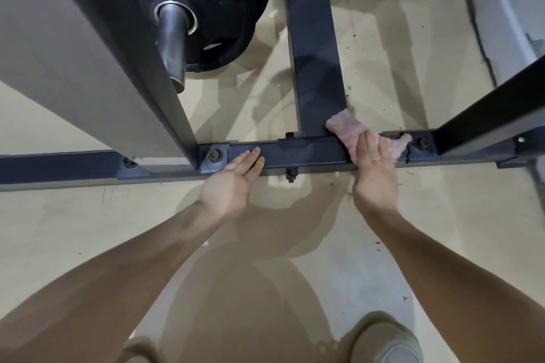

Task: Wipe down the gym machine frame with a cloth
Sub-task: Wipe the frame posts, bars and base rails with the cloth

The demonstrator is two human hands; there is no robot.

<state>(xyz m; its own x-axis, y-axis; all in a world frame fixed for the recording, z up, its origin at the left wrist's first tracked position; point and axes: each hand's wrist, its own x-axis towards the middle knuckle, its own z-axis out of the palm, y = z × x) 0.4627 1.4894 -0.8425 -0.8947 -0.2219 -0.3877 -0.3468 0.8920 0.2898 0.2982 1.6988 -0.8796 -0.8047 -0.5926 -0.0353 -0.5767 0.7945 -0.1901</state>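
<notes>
A dark grey floor bar of the gym machine frame (306, 153) runs left to right across the middle of the view. A pink fluffy cloth (346, 128) lies over the bar near where a cross bar (315, 62) joins it. My right hand (374, 168) presses flat on the cloth with straight fingers. My left hand (236, 180) rests on the bar further left, its fingers straight and touching the bar's front face beside a bolted corner plate (214, 155).
A grey upright post (141, 68) rises at the left, with a black weight plate (218, 18) on a steel peg (174, 38) behind it. A black slanted post (489, 115) stands at the right. The floor is beige. My shoe (392, 345) shows at the bottom.
</notes>
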